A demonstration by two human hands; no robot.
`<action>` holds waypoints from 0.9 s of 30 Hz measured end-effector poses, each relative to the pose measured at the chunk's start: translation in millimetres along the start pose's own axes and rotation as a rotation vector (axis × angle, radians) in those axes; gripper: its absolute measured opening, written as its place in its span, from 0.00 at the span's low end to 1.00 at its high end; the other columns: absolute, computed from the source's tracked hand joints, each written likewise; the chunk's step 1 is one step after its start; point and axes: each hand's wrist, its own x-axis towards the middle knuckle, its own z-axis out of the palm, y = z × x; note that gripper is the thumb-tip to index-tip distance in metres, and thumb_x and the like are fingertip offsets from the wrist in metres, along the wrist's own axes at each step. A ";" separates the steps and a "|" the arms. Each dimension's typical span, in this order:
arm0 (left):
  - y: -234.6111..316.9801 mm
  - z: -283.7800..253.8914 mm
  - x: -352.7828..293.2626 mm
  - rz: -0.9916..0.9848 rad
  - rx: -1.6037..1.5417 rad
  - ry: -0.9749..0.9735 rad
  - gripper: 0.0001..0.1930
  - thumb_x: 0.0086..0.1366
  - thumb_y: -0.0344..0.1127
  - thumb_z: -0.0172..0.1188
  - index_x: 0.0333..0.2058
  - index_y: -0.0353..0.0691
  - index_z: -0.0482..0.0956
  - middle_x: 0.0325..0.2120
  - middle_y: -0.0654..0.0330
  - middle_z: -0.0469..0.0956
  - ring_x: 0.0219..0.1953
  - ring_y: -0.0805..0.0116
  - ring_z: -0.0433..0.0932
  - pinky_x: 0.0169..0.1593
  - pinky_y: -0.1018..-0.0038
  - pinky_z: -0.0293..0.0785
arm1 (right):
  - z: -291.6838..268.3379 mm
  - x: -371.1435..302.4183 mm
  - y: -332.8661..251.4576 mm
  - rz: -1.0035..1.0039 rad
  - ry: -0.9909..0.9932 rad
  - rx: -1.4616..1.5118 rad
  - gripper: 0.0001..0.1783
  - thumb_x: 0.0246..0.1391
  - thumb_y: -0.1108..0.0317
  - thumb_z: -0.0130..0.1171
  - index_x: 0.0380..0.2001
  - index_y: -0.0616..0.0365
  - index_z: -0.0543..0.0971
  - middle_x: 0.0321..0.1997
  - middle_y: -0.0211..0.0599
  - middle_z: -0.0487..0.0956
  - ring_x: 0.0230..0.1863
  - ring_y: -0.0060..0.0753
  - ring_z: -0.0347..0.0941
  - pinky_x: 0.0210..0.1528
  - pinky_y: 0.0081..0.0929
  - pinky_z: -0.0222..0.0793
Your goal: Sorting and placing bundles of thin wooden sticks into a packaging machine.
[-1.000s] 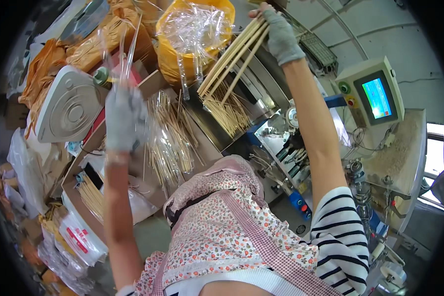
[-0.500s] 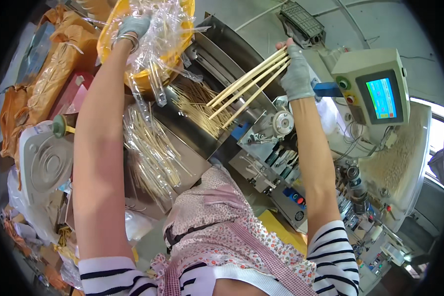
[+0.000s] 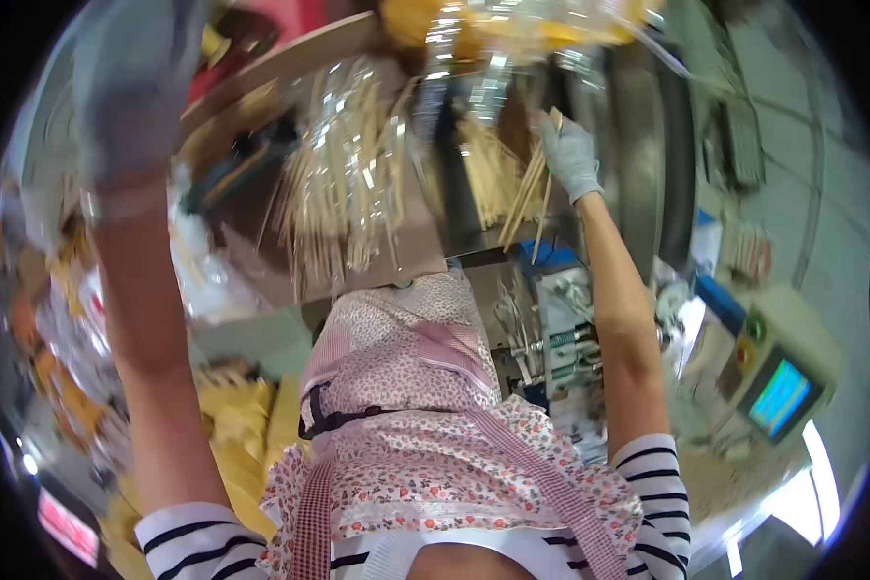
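Head view: gloved right hand [image 3: 568, 155] grips thin wooden sticks [image 3: 530, 193].

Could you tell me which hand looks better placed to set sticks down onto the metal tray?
Probably the right hand: gloved, it grips a small bundle of sticks directly over the metal tray. The left hand, blurred, is raised off to the side, holding nothing I can make out.

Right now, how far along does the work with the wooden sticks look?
Midway, it seems. Done: a heap of clear-wrapped sticks already lies on the tray. In hand: the gloved right hand holds a small bunch of bare sticks over the metal trough. The left hand is raised and blurred; what it holds is unclear. Left: loose sticks in the trough remain.
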 end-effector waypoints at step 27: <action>-9.4 -301.6 -328.5 -0.079 2.332 1.706 0.14 0.55 0.34 0.51 0.42 0.46 0.71 0.42 0.49 0.72 0.39 0.47 0.74 0.42 0.59 0.71 | 303.7 -67.7 -195.2 0.117 -0.132 -0.011 0.47 0.38 0.53 0.66 0.52 0.77 0.57 0.55 0.63 0.60 0.54 0.57 0.62 0.54 0.37 0.61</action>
